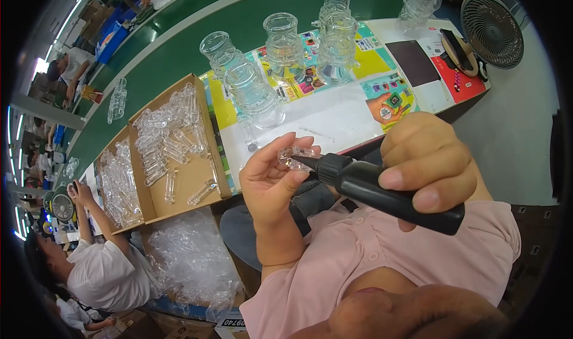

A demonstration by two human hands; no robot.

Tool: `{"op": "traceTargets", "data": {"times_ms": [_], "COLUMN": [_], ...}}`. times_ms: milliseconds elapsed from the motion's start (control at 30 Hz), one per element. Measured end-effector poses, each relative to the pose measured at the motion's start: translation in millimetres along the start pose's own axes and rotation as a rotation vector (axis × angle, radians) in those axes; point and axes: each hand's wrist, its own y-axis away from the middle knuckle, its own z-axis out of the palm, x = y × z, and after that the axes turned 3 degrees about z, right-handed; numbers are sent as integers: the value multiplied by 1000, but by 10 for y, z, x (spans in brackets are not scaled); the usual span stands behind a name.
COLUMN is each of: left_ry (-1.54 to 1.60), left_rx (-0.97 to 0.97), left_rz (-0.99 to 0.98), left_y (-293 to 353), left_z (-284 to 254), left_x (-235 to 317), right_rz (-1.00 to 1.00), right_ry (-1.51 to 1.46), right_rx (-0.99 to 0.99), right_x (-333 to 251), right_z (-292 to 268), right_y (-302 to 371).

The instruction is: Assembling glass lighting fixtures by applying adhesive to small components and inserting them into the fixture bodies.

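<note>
Glass piece (285, 156), green table (173, 55), black fan (492, 30)

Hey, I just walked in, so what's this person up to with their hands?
The left hand holds a small clear piece. The right hand grips a black bottle, its pointed nozzle aimed at that piece; whether anything is coming out can't be made out. Several larger clear vessels stand beyond the hands, and a cardboard tray to the left holds many loose clear tubes.
</note>
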Motion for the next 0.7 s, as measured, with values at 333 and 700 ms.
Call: {"op": "traceTargets", "data": {"times_ms": [333,700], "left_ry": [-112,-547], "left_rx": [53,136], "left_rz": [71,444], "left_y": [7,-2], "left_z": [32,66], "left_x": [-5,-83], "right_rz": [-203,-135], "right_ry": [134,187], "right_rx": [30,-124], "right_x": [71,-12], "right_z": [83,52], "right_y": [33,5]}}
